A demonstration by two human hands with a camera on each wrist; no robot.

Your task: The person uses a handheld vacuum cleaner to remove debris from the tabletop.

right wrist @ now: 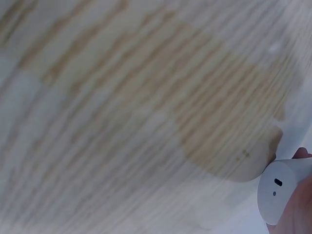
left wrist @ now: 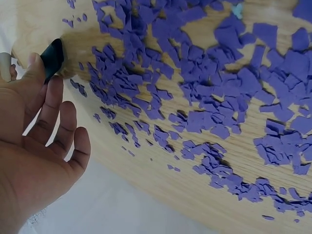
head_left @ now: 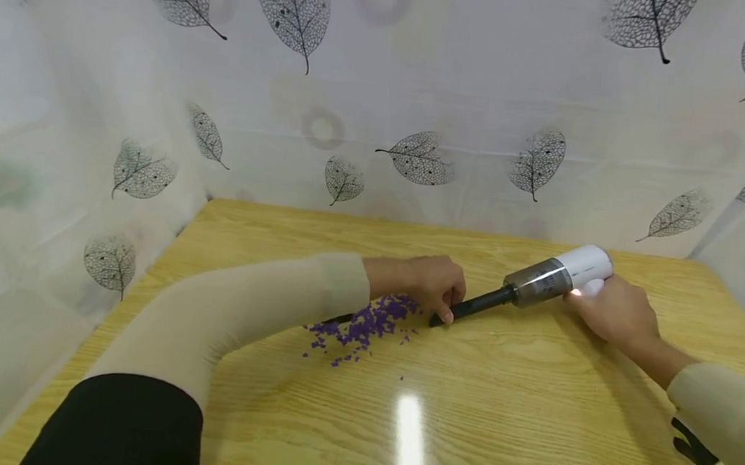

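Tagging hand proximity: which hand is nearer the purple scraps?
Left. The left hand is by the right edge of the purple scraps, pinching the black nozzle; the right hand is farther right, gripping the white vacuum body.

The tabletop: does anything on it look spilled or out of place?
Yes. Purple scraps lie strewn on the wooden tabletop near the left hand; loose and uneven, they look spilled. In the left wrist view, one pale blue-green bit among them stands out by colour.

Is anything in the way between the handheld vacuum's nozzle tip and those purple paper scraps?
Nothing visible: in the left wrist view, only bare wood-grain tabletop separates the black nozzle's tip from the nearest purple paper scraps.
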